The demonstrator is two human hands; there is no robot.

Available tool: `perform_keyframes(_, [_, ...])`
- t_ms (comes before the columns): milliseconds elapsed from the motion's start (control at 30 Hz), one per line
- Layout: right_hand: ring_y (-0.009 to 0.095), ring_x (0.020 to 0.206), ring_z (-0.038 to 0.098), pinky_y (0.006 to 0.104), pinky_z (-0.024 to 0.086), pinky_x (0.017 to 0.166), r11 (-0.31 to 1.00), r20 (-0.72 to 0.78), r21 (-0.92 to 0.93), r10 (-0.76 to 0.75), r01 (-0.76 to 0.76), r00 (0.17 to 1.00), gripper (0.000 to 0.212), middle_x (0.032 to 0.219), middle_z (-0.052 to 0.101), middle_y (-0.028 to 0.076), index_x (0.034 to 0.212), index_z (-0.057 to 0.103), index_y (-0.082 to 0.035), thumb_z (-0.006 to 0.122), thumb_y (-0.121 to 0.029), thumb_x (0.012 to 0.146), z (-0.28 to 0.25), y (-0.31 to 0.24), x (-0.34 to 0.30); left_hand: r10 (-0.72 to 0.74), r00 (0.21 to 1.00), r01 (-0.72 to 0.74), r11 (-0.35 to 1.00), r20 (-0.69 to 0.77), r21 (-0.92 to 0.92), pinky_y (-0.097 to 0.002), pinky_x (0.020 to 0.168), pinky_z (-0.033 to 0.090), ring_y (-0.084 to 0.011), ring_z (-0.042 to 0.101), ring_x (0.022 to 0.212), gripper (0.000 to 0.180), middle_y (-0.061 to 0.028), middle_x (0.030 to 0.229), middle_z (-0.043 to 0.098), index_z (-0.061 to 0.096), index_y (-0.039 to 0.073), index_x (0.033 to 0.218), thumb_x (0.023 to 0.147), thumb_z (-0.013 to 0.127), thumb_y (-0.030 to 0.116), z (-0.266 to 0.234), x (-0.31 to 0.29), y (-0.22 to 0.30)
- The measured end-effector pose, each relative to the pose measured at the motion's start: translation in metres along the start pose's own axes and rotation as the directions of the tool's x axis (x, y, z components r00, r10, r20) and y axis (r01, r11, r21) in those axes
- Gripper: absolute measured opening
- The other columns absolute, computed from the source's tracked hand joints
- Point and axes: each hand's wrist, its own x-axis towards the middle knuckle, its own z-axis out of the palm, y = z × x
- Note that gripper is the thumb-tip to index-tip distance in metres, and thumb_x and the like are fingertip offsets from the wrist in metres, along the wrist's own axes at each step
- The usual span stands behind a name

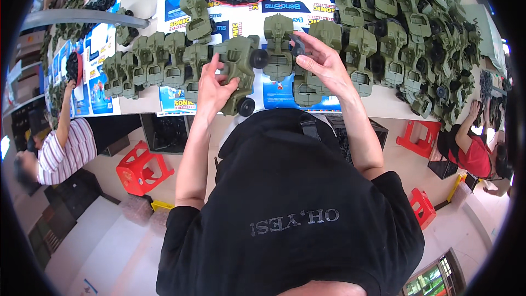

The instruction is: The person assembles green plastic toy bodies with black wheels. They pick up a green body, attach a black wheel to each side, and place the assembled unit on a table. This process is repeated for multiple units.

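Observation:
My left hand (215,89) is closed round an olive-green plastic toy truck (240,60), tipped on its side with black wheels facing right. Between the thumb and fingers of my right hand (326,67) is a small dark grey plastic part (297,45); its exact kind I cannot make out. Just left of that part lies another green toy truck body (278,41) on the table. A row of similar truck bodies (174,57) stretches off to the left of my left hand.
Many green toy trucks (402,38) are heaped at the right. At the back sits a red-rimmed bowl (253,3) full of dark parts. Printed sheets cover the table. Red stools (141,170) stand below, and co-workers (68,151) sit at both sides.

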Motion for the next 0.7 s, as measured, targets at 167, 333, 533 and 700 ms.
perform_keyframes(167, [0.015,0.111,0.05,0.0309,0.036,0.097,0.997,-0.075,0.077,-0.021,0.027,0.997,0.056,0.117,0.057,0.009,0.133,0.042,-0.003,0.064,-0.025,0.086,0.017,0.006,0.018,-0.139,0.97,0.224,0.829,0.2,-0.512,-0.027,0.071,0.052,-0.0149,0.06,0.083,0.07,-0.0073,0.105,0.051,0.037,0.0,0.136,0.074,0.069,0.001,-0.01,-0.011,0.012])
perform_keyframes(333, [0.015,0.103,0.051,0.028,0.04,0.091,0.99,-0.129,0.088,-0.102,0.113,0.986,0.049,0.111,0.054,0.008,0.13,0.04,-0.005,0.058,-0.028,0.09,0.052,0.027,0.053,-0.241,0.934,0.357,0.612,0.264,-0.705,-0.0278,0.073,0.052,-0.0141,0.059,0.088,0.06,-0.0056,0.1,0.054,0.035,0.004,0.136,0.085,0.064,0.013,-0.002,-0.012,0.041])
perform_keyframes(533, [0.012,0.092,0.052,0.0263,0.044,0.079,0.963,-0.061,0.239,0.141,-0.123,0.988,0.045,0.098,0.056,0.004,0.12,0.048,-0.006,0.055,-0.038,0.091,0.071,0.035,0.048,-0.001,0.91,0.328,0.616,0.415,-0.717,-0.0358,0.087,0.045,-0.0181,0.055,0.097,0.059,-0.006,0.116,0.051,0.041,0.008,0.136,0.083,0.064,0.022,-0.025,-0.036,0.056])
perform_keyframes(700, [0.01,0.084,0.054,0.0266,0.046,0.073,0.88,0.339,0.401,0.117,-0.255,0.934,0.04,0.096,0.057,0.001,0.103,0.057,-0.008,0.053,-0.045,0.09,0.093,0.037,0.01,0.519,0.675,-0.684,0.706,0.524,0.182,-0.0371,0.086,0.039,-0.0278,0.046,0.096,0.083,-0.008,0.1,0.047,0.047,0.013,0.131,0.055,0.081,0.015,-0.032,-0.041,0.073])
